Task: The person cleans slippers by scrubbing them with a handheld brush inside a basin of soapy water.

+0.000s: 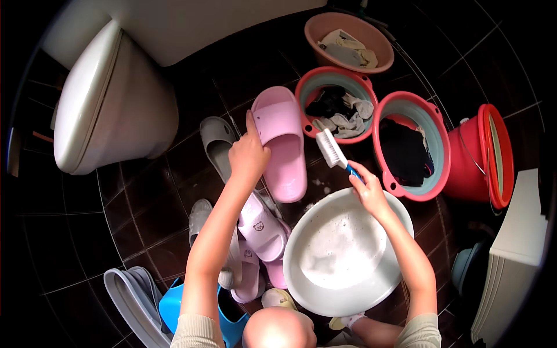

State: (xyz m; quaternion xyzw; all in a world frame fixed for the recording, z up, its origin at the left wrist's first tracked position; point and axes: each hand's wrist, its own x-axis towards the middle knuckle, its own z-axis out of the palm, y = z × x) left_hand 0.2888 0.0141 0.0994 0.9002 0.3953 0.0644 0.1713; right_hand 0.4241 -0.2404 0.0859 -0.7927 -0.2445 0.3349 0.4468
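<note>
My left hand (249,152) grips a pink slipper (287,174) by its side edge, holding it up with the open toe end toward me. In my right hand (369,188) is a scrub brush (331,149) with a blue handle and a white bristle head. The brush is apart from the slipper, just to its right. Below my right forearm a white basin (386,281) holds foamy, whitish water. Pale pink slippers (260,232) with a small animal-face print lie on the floor left of the basin, partly behind my left arm.
Grey slippers (217,152) lie beyond my left forearm. Clothes fill a pink basin (348,26) and two red-rimmed basins (384,110). A red bucket (465,159) stands at right, a toilet (145,110) at left. Near my feet are a blue plastic item (171,304) and a folded grey tub (125,296).
</note>
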